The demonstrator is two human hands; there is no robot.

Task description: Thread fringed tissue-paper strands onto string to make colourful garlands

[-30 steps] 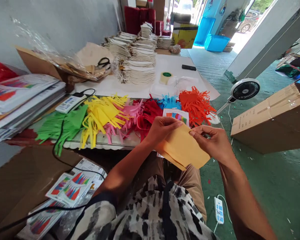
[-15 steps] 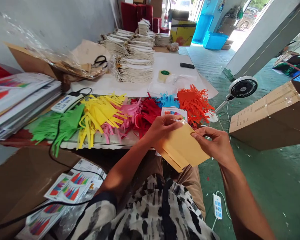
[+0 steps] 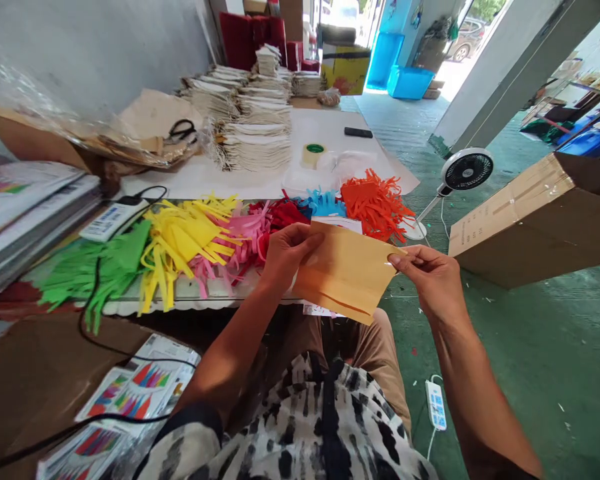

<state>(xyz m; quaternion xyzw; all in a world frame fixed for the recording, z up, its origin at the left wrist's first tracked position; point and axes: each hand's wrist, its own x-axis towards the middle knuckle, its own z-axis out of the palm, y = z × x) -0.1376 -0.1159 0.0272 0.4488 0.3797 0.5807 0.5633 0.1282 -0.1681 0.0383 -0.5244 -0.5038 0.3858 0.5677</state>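
A tan kraft paper envelope [image 3: 343, 273] is held up in front of me, its flap edge hanging at the lower side. My left hand [image 3: 293, 257] pinches its left edge, and my right hand [image 3: 430, 280] grips its upper right corner. Just behind it, a printed card [image 3: 338, 224] lies partly hidden. Fringed tissue paper bunches cover the table edge beyond my hands: green [image 3: 100, 270], yellow [image 3: 185, 243], pink [image 3: 245, 233], red [image 3: 286, 215], blue [image 3: 323, 203] and orange [image 3: 375, 203].
Stacks of cream cotton bags [image 3: 257, 120] stand behind the tissue, near a tape roll [image 3: 314, 155] and black scissors [image 3: 181, 131]. To the right are a small fan [image 3: 466, 170] and a taped cardboard box [image 3: 520, 213]. A power strip [image 3: 435, 405] lies on the green floor.
My hands have drawn apart and lifted the envelope, which now hangs flatter and more open to view. The whole scene has shifted slightly left as my head turned.
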